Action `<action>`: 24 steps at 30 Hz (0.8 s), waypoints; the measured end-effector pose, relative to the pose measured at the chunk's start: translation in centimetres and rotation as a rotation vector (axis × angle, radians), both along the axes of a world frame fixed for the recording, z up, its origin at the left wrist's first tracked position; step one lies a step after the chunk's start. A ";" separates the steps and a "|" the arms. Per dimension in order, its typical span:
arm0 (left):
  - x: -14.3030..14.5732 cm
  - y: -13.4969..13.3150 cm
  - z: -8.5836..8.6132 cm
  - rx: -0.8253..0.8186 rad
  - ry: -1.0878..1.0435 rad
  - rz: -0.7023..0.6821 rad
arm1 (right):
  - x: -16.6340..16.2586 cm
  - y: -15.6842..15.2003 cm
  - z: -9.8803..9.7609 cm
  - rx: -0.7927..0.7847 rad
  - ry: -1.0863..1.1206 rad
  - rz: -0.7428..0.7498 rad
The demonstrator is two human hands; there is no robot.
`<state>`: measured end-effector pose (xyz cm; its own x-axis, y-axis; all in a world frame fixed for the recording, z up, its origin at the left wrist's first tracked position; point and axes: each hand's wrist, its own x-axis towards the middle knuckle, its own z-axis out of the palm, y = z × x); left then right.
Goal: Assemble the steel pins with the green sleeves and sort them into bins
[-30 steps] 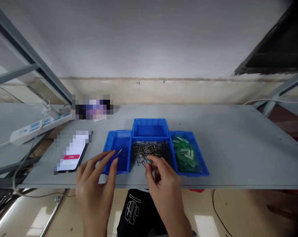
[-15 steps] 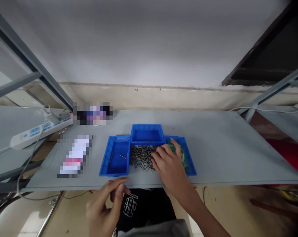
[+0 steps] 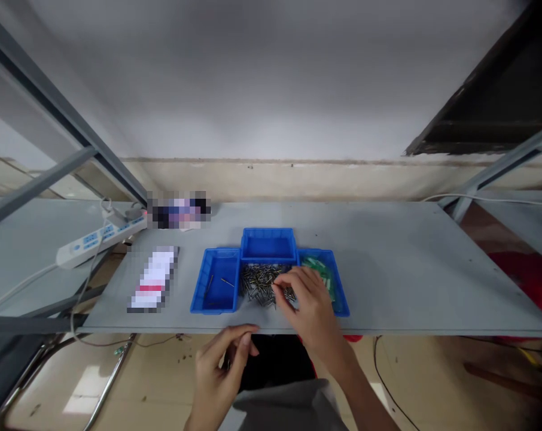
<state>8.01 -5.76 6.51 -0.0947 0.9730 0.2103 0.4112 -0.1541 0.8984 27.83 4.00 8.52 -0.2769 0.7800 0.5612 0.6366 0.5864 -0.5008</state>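
Note:
My right hand (image 3: 310,302) hovers at the right side of a pile of thin metal pins or screws (image 3: 258,281), its thumb and index fingertips pinched together. Whatever lies between them is too small to make out. Below the table's front edge is my left hand (image 3: 224,371), thumb and index finger pressed together, with anything they hold hidden. A few thin metal pieces (image 3: 227,282) lie in the left blue tray (image 3: 199,302). Green and whitish pieces (image 3: 318,267) fill the right blue tray (image 3: 343,305), partly covered by my right hand.
Behind the pile stands another blue tray (image 3: 268,245). A blurred-out phone-like object (image 3: 154,278) lies on the left of the grey table (image 3: 401,269), with a power strip (image 3: 100,239) beyond it. Metal frame posts (image 3: 118,173) rise at both sides, before a wall.
My right hand has drawn back from the right tray's edge, and its fingers have closed into a pinch over the pile. The view has shifted slightly; my left hand keeps its pinch.

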 end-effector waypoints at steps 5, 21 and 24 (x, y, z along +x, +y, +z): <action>2.8 1.7 0.5 0.111 -0.043 -0.040 | -0.8 -4.8 -0.8 -0.152 0.322 0.073; 4.6 1.4 0.7 0.134 -0.030 0.022 | 1.9 -5.6 -1.1 -0.205 0.295 0.144; 4.0 1.8 0.7 0.126 -0.015 -0.018 | 1.6 -5.9 -1.6 -0.241 0.278 0.118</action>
<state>12.00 -3.96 7.25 -0.0817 0.9405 0.3298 0.3939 -0.2735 0.8775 29.44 -1.94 6.92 -0.2351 0.8706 0.4322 0.3924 0.4919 -0.7772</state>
